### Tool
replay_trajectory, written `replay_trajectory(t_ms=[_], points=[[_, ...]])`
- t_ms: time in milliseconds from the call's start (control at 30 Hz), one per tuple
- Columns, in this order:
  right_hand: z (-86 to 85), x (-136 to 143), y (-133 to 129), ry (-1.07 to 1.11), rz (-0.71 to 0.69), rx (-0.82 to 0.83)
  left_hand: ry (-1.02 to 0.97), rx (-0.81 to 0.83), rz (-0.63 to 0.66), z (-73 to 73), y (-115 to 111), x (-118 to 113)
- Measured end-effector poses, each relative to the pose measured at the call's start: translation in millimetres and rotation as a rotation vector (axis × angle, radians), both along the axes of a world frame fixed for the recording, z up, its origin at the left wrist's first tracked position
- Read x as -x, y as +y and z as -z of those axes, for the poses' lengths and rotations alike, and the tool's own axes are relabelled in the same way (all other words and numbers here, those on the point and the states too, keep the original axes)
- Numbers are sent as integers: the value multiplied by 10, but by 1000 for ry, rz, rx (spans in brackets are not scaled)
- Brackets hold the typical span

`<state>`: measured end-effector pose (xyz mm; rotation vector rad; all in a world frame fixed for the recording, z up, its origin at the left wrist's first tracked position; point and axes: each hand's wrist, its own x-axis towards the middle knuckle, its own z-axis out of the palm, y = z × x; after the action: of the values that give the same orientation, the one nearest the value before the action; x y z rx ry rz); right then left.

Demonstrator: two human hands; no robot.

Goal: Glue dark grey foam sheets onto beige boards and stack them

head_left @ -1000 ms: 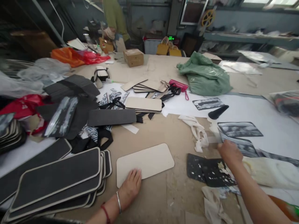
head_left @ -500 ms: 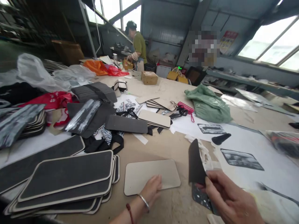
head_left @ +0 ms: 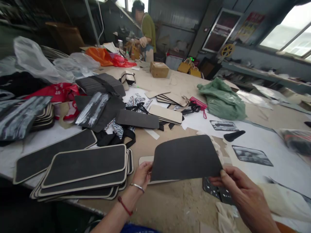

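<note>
Dark grey flexible sheet (head_left: 187, 158), round-cornered and bowed, is held in front of the person, above the beige panel (head_left: 145, 159) on the worktable (head_left: 170, 210); it hides most of that panel, leaving a left corner and a lower edge strip visible; whether the 2 touch cannot be told.

Most recent change: the left hand (head_left: 141, 174) has come off the panel and is now pinched on the sheet's lower left edge; the right hand (head_left: 243, 186) is clamped by thumb and fingers on its lower right corner; in my judgement, the sheet is now steadied from 2 ends and can be turned or levelled, while the panel lies unpinned.

Differences from 0.5 s ago: the sheet then stood on edge at the right, held by the right hand alone; it now spans both hands, broad face showing; its underside is not visible; the stack of pale-edged dark panels (head_left: 85, 166) and the white-streaked panel (head_left: 252, 156) at right appear undisturbed.
</note>
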<state>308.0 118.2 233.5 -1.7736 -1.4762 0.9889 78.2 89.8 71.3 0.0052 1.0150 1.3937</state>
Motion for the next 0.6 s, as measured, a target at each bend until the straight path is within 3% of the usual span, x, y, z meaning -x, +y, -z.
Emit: replay_trajectory(t_ms=[167, 300, 433, 500, 600], points=[[856, -196, 4, 29, 18, 80, 56, 149, -131, 43, -153, 194], [1383, -296, -42, -75, -15, 68, 208, 155, -117, 240, -224, 189], [1718, -393, 0, -194, -55, 22, 794, 202, -42, 448, -262, 249], [1845, -420, 44, -256, -79, -31, 1107, 244, 23, 480, -271, 283], [2005, -425, 106, -351, -149, -100, 1375, 297, 125, 482, -274, 293]])
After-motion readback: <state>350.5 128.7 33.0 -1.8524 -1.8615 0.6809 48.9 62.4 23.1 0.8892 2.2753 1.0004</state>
